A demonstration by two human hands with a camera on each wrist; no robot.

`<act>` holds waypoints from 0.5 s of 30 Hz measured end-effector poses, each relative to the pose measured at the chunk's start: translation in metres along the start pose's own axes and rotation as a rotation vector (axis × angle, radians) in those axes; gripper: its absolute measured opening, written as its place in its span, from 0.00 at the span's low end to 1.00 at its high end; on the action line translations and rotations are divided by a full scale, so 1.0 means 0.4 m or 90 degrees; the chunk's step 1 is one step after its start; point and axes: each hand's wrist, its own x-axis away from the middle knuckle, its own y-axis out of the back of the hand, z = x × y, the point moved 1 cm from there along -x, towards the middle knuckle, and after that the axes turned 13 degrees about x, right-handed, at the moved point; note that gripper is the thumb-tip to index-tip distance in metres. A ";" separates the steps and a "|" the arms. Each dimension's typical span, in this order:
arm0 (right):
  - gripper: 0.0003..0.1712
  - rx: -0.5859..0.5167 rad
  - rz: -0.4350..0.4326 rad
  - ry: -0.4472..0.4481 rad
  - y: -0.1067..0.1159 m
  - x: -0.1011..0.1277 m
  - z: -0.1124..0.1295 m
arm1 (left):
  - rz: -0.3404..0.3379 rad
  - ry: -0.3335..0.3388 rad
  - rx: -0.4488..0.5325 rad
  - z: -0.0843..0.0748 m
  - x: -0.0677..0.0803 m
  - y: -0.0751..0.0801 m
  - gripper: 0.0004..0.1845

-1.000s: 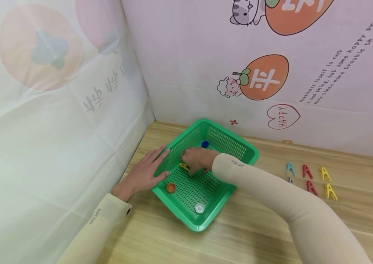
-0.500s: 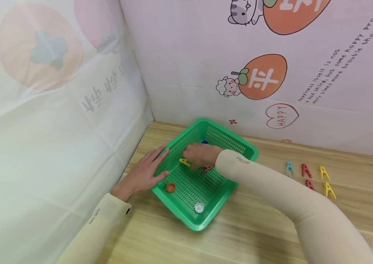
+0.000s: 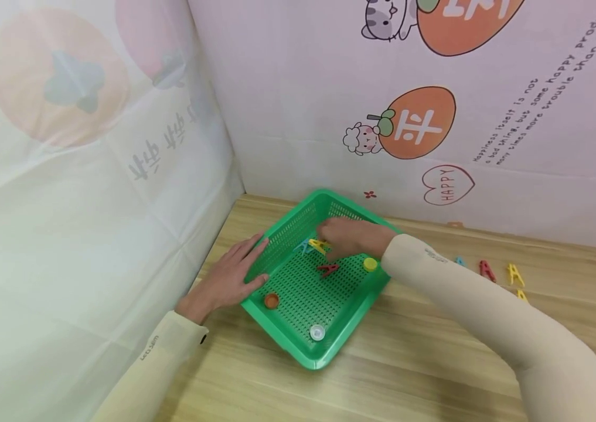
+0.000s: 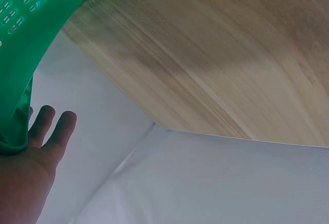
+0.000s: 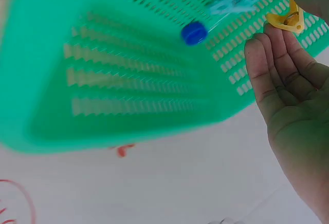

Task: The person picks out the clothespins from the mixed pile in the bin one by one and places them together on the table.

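Observation:
My right hand [image 3: 347, 237] is inside the green basket [image 3: 276, 341], pinching a yellow clothespin [image 5: 297, 22] between thumb and fingertips. Behind it in the basket lies a light blue clothespin [image 3: 304, 246], and a red clothespin [image 3: 327, 269] lies on the basket floor nearer the middle. Bottle caps lie about too: an orange one [image 3: 271, 301], a clear one [image 3: 317, 333], a yellow one [image 3: 370, 265], and a dark blue one [image 5: 194, 33] seen in the right wrist view. My left hand [image 3: 228, 276] rests on the basket's left rim with its fingers extended.
Right of the basket, partly hidden by my right sleeve [image 3: 450, 275], clothespins lie on the wooden table [image 3: 382, 375]: a blue one [image 3: 459, 261], a red one [image 3: 486, 271] and two yellow ones [image 3: 514, 274]. Printed cloth walls [image 3: 298, 117] stand behind and left.
My right hand has moved right and toward the back of the basket, carrying the yellow clothespin. The light blue clothespin and yellow cap have come into sight. My left hand stays on the rim.

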 end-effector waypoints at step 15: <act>0.19 -0.051 -0.066 -0.061 -0.007 0.153 -0.101 | 0.001 0.000 0.000 0.000 0.000 -0.001 0.45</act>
